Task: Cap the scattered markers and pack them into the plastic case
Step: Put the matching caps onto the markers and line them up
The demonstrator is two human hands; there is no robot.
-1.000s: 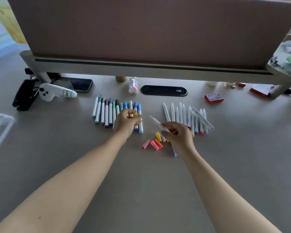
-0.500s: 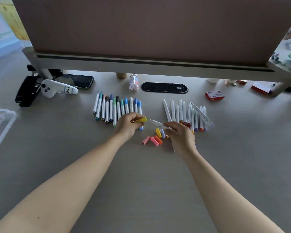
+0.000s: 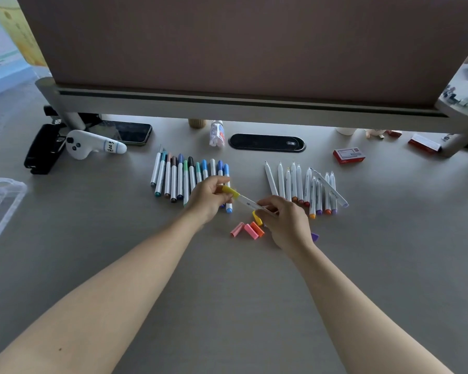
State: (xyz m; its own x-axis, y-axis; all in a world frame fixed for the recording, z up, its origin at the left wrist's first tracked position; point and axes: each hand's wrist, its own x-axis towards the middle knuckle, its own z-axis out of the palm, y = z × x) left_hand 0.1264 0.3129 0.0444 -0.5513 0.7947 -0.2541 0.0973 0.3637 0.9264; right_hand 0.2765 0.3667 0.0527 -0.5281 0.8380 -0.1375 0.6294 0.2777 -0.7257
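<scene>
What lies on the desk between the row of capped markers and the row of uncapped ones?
In the head view, both hands, left and right, join a yellow cap and a marker there; loose caps lie below.

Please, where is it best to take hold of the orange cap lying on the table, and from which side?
Pinch the orange plastic cap across its short width at mid-length, coming from above. It lies flat on the table, a pink cap pressed against its left, so a narrow grip suits.

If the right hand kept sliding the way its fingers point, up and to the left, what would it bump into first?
Most likely the left hand, which grips the yellow cap on the marker that the right hand holds. Behind it lies the capped row. Depth is hard to judge.
</scene>
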